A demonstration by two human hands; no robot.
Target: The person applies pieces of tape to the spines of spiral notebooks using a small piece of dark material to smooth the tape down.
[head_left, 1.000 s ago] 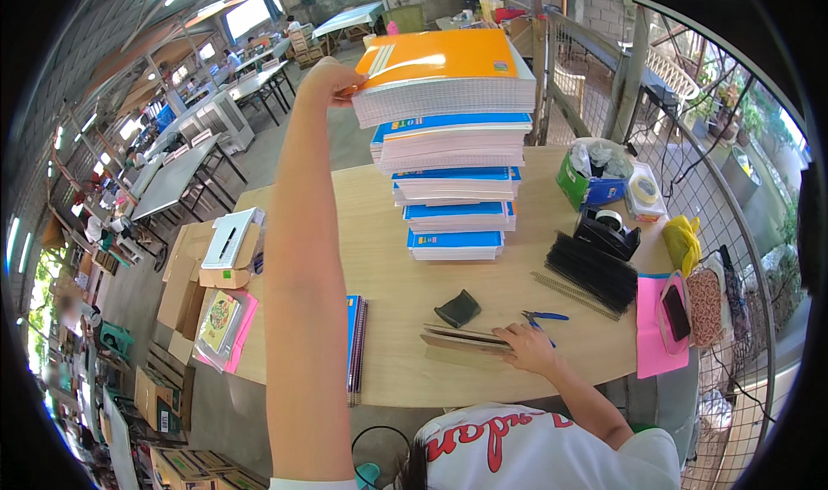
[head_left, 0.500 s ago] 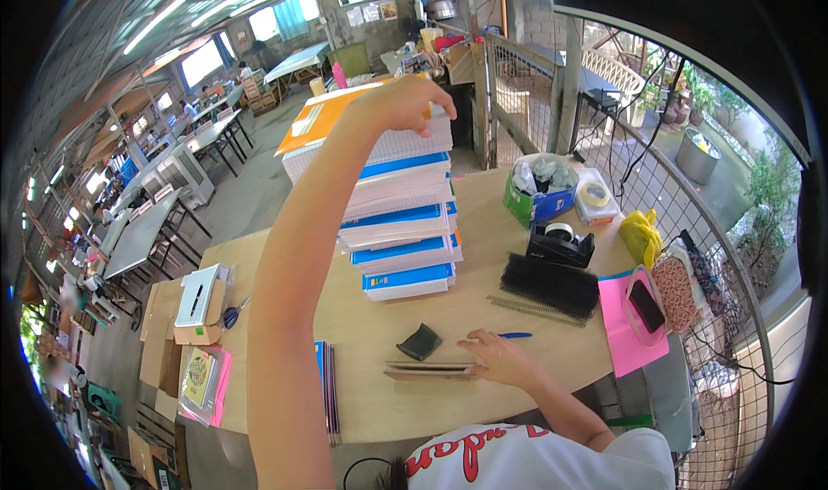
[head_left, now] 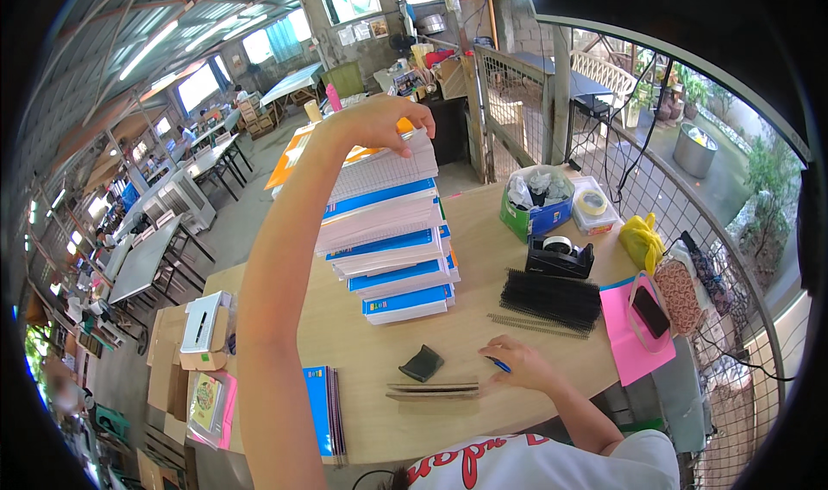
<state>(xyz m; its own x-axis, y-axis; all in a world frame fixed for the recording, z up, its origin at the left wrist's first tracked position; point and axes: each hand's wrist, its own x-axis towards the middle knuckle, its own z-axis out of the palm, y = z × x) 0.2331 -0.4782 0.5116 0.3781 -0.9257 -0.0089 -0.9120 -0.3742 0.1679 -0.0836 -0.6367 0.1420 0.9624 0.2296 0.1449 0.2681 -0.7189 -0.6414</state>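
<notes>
A tall stack of paper bundles with blue covers showing between the white page blocks stands on the table. At its top, my left hand has its fingers bent over the right edge of an orange-covered bundle of pages. This bundle tilts under the grip. Near the front of the table my right hand is closed on a blue pen, whose far part the fingers hide. Left of that hand lie a curved dark green pad and thin brown boards on edge.
Black wire binding coils, a tape dispenser and a box of crumpled plastic sit to the right. A phone rests over pink paper. Blue notebooks lie beside my left forearm. A wire mesh fence borders the right.
My right hand has taken hold of the blue pen, which lay on the table beside it. My left hand now grips the top bundle, whose right edge is tipped up.
</notes>
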